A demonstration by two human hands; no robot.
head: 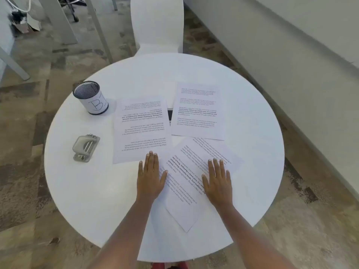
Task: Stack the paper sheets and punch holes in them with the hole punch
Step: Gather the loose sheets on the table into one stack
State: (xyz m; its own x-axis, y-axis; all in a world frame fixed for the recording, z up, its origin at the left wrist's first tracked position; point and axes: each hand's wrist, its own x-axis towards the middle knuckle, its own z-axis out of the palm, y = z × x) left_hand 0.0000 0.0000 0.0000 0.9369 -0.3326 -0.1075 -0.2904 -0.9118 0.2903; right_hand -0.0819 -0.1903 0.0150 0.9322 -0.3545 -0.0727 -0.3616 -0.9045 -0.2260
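On the round white table [97, 191], flat hands press a printed sheet [186, 183].

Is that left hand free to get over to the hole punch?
Probably yes: the left hand lies flat and holds nothing, and only bare table lies between it and the hole punch.

Left hand [150, 176] and right hand [218, 180] press flat on tilted sheet [186, 183].
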